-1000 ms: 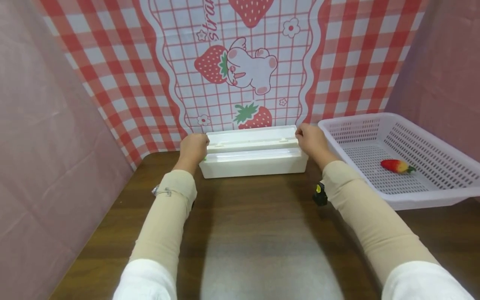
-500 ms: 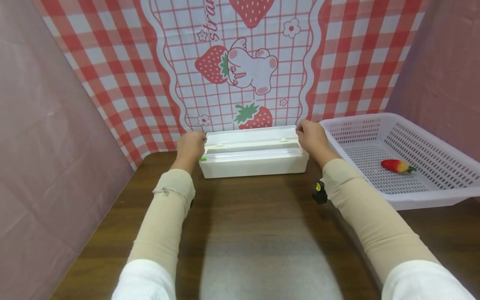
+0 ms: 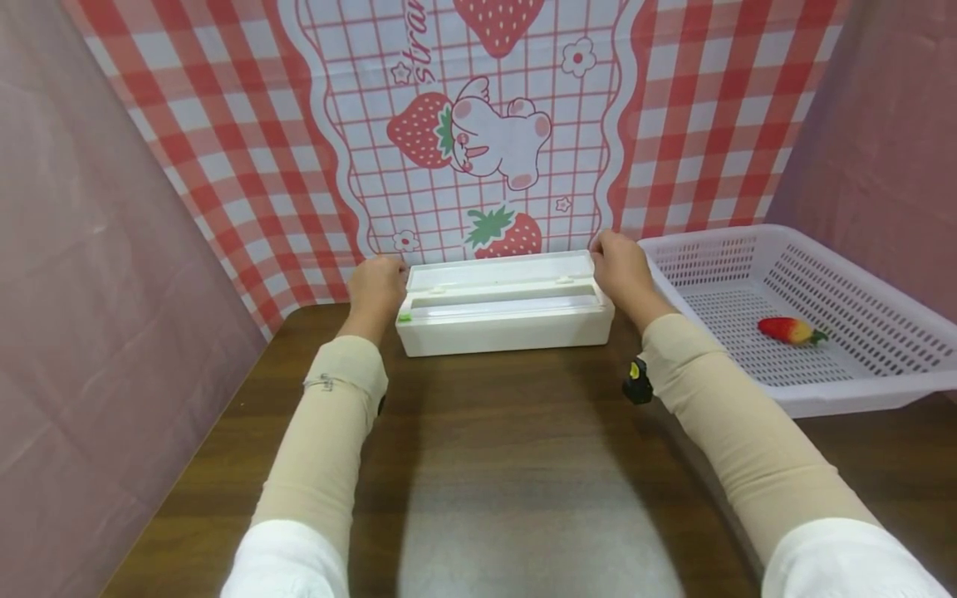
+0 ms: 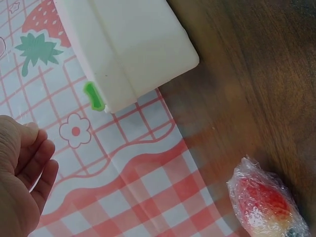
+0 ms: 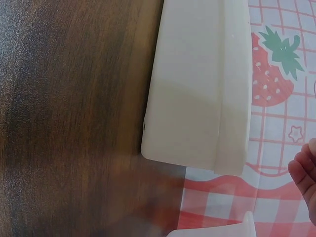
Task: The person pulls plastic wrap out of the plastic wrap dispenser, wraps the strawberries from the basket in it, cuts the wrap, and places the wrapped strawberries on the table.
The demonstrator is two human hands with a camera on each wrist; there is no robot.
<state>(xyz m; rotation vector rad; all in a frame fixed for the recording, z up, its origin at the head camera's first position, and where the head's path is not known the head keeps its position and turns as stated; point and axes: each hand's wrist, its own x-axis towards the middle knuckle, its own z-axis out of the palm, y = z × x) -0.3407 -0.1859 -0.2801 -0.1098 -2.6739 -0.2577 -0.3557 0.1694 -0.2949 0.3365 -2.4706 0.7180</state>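
Note:
A long white cling film dispenser point(image 3: 508, 332) lies across the back of the table, its lid point(image 3: 501, 270) tilted back towards the cloth. A pale roll shows in its slot, and a green slide cutter point(image 4: 94, 96) sits at its left end. My left hand point(image 3: 376, 289) is beside the lid's left end, thumb and fingertip pinched together. My right hand point(image 3: 622, 267) is at the right end, fingers curled likewise. Both appear to pinch cling film; being clear, it barely shows. In the left wrist view, a red-and-yellow toy pepper point(image 4: 264, 202) in clear wrap lies on the table.
At the right stands a white slotted basket point(image 3: 860, 390) holding an unwrapped red-and-yellow toy pepper point(image 3: 790, 330). Its rim is close to my right wrist. A strawberry-print checked cloth point(image 3: 695, 116) hangs right behind the dispenser; pink cloth borders both sides. The table point(image 3: 516, 465) is dark wood.
Both hands have risen and drawn back a little, the left also slightly outward. The green cutter, partly covered before, now shows. The dispenser, lid and basket have stayed in place.

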